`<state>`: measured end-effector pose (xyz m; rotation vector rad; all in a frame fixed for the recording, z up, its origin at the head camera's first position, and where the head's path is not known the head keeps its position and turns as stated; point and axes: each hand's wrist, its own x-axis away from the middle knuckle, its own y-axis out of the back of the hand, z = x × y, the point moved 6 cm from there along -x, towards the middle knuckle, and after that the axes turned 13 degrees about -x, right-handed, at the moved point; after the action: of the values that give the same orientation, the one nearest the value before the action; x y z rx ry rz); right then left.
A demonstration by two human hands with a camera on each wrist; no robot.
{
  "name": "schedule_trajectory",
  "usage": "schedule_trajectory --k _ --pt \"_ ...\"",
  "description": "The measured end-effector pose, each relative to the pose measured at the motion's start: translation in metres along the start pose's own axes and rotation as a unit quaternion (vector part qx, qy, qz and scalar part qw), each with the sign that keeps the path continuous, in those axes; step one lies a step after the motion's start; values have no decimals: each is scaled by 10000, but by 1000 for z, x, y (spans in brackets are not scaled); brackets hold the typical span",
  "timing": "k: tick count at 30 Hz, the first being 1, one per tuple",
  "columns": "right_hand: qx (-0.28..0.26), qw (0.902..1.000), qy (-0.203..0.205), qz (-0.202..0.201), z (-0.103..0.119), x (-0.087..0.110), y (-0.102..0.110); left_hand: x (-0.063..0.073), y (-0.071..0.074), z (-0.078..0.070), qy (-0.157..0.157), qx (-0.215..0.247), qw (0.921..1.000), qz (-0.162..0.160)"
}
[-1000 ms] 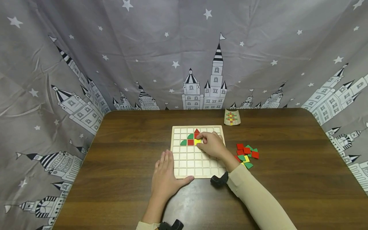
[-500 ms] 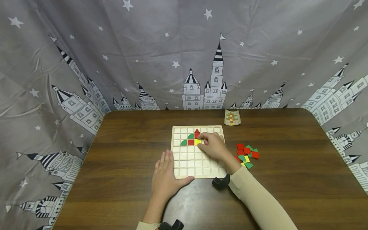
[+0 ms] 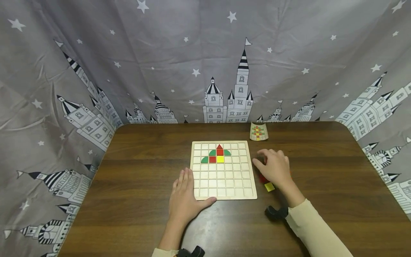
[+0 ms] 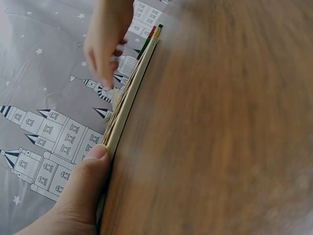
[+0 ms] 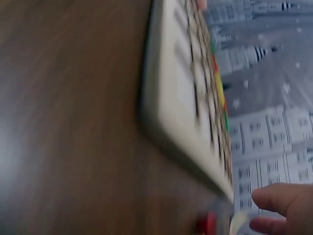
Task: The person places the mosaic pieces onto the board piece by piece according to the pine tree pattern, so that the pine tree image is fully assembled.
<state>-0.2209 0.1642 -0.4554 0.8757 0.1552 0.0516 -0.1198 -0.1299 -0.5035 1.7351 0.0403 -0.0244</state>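
A pale wooden grid board lies on the table. In its upper cells sit a red triangle, red squares, a yellow square and green quarter-circle tiles. My left hand rests along the board's left edge, fingers straight, the thumb at its front edge. Off the board's right side, my right hand is over the loose tiles, hiding most of them. Its thumb and fingertips are apart, with no tile visible between them. In the right wrist view, the thumb is near the board's corner.
A small curled pattern card stands behind the board's far right corner. The brown wooden table reaches back to a grey curtain printed with castles and stars.
My right hand has left the yellow square and moved right to the loose tiles. A green quarter-circle tile right of the upper red square is now uncovered. The left hand stays put.
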Motion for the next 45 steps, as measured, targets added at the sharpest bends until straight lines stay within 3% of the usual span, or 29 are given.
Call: schedule_trajectory --k 4,9,21,27,36,45 --pt "529 9976 -226 -387 -19 11 16 0 -1 1 14 -56 10000 55" --pt "850 9954 -271 -346 -27 17 17 0 -1 1 24 -87 9999 75" --pt "239 9994 -227 -102 -27 17 8 -1 -2 -1 -10 -47 9999 163" --pt "206 9996 -182 -98 -28 16 6 -1 -1 -1 -19 -62 9998 177" --pt "72 9993 133 332 -22 12 -1 0 -2 -1 4 -24 9999 158" --pt "265 9969 371 649 -13 5 -6 -1 -2 -1 22 -13 9999 127"
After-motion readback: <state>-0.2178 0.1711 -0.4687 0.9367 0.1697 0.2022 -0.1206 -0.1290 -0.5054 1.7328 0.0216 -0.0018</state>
